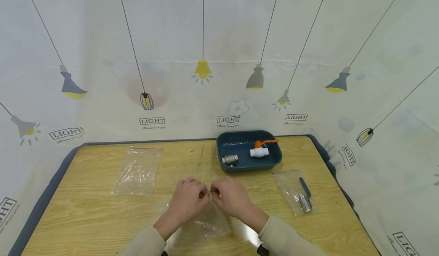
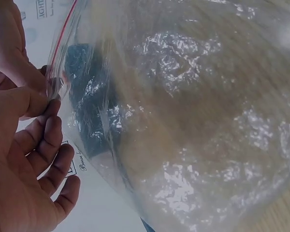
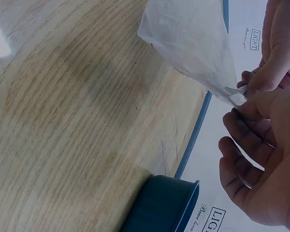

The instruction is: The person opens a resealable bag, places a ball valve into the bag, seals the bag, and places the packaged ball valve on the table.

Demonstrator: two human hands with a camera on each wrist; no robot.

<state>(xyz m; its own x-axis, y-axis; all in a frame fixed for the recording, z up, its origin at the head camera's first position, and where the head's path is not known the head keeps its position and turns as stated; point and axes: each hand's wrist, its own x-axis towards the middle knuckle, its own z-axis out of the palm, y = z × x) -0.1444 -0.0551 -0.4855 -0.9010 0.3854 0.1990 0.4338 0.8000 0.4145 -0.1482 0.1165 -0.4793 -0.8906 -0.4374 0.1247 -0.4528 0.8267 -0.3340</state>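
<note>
Nearest, two pale sleeves [image 1: 145, 242]; from them the left hand [image 1: 188, 199] and the right hand [image 1: 231, 197], side by side, each pinching the edge of a clear bag [image 1: 209, 223] between thumb and forefinger, the other fingers loosely bent; the bag hangs between and below the hands, over the near part of the worktop [image 1: 85, 214]; whether its mouth is parted or sealed we cannot tell.

Step in hand, as we judge it: working the bag's edge at the mouth; the next move, we think, calls for two firm pinches kept close together, lest the thin film slip.

Farther, at right, a second bag [image 1: 288, 187] holding a blue handle [image 1: 305, 188] and a metal piece [image 1: 304, 203]; at left, a third bag [image 1: 137, 174], lying flat; beyond, a dark tray [image 1: 252, 167] with a metal valve [image 1: 230, 159] and a white valve [image 1: 259, 152], orange lever [image 1: 269, 141] attached; last, a wall sheet [image 1: 226, 27] printed with lamps.

By view: the left wrist best shows a red strip [image 2: 62, 37] along the bag's edge, and a dark shape through the film, probably the tray; the right wrist shows the tray's outer wall, not its contents; only the head view shows both valves and the other two bags.
</note>
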